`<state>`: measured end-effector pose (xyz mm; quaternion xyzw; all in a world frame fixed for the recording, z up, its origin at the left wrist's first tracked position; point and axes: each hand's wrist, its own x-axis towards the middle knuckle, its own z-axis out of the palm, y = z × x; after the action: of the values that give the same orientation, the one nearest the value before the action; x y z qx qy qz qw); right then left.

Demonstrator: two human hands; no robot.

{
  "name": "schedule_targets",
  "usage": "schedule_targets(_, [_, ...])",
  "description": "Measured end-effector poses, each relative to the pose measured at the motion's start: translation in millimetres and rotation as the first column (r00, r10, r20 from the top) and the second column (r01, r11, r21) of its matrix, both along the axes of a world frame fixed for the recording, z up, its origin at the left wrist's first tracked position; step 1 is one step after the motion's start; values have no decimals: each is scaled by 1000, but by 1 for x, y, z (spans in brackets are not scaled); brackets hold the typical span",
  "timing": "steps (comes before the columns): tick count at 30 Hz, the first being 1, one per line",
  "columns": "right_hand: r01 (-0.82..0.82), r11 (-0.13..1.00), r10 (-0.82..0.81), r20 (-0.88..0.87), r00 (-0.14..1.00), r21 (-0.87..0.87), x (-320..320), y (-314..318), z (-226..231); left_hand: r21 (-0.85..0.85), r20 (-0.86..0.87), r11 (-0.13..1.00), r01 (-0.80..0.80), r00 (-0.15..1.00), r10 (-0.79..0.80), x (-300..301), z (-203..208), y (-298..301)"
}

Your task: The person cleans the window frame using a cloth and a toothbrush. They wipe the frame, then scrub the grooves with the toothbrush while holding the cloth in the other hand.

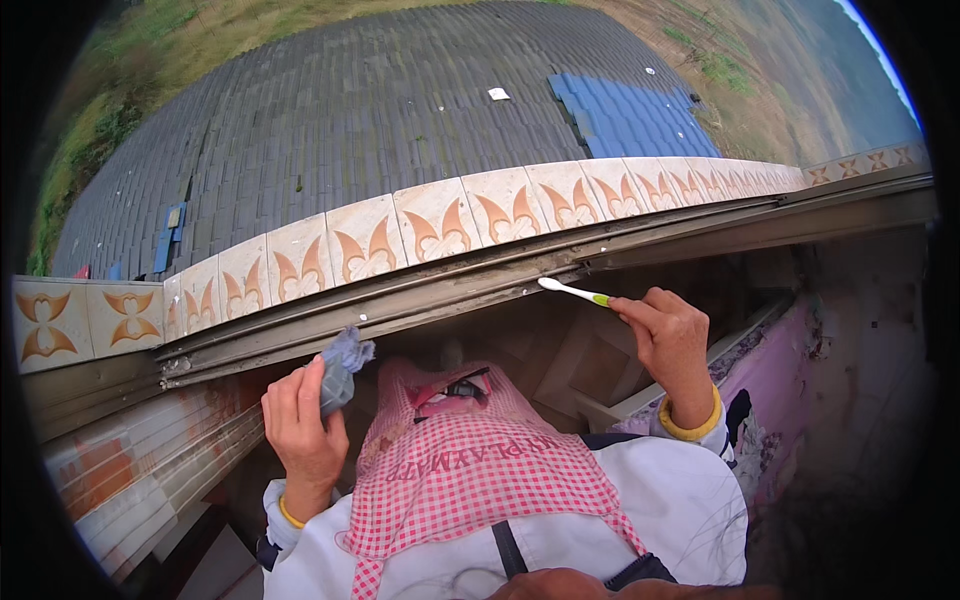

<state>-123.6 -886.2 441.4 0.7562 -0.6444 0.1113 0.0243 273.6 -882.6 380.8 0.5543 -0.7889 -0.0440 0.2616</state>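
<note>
In my right hand (668, 338) is a white and green toothbrush (580, 292), gripped by its handle. Its head points left and lies at the inner edge of the metal window track (470, 283); whether the bristles touch cannot be made out. Dark grime marks the track around there. My left hand (305, 425) is closed around a bunched grey-blue cloth (345, 368), held just inside the sill, with a frayed end sticking up from the fingers.
Patterned tiles (430, 228) line the ledge beyond the track. Farther out and below lies a dark tiled roof (330, 120) with a blue panel (635, 115). A pink-checked apron (480, 465) with things in its pocket covers my front. A pink fabric surface (770, 365) stands at right.
</note>
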Motion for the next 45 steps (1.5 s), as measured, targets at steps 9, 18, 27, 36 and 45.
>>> schedule_targets(9, [-112,993,114,-59,992,40,10,-12,1,34,-22,999,21,1000,-20,6,-2,-1])
schedule_targets(18, [-95,995,101,-209,973,39,11,-8,32,43,-46,999,11,999,-9,12,-4,1])
schedule_targets(27, [-348,937,345,74,936,32,70,-53,-28,30,-45,999,-39,998,41,24,-3,8])
schedule_targets(36, [-34,999,26,-234,972,-31,35,-9,20,85,-73,995,-52,996,59,27,-2,11])
schedule_targets(45, [101,992,-77,-262,962,80,25,3,19,44,-85,999,24,996,-20,21,-6,0])
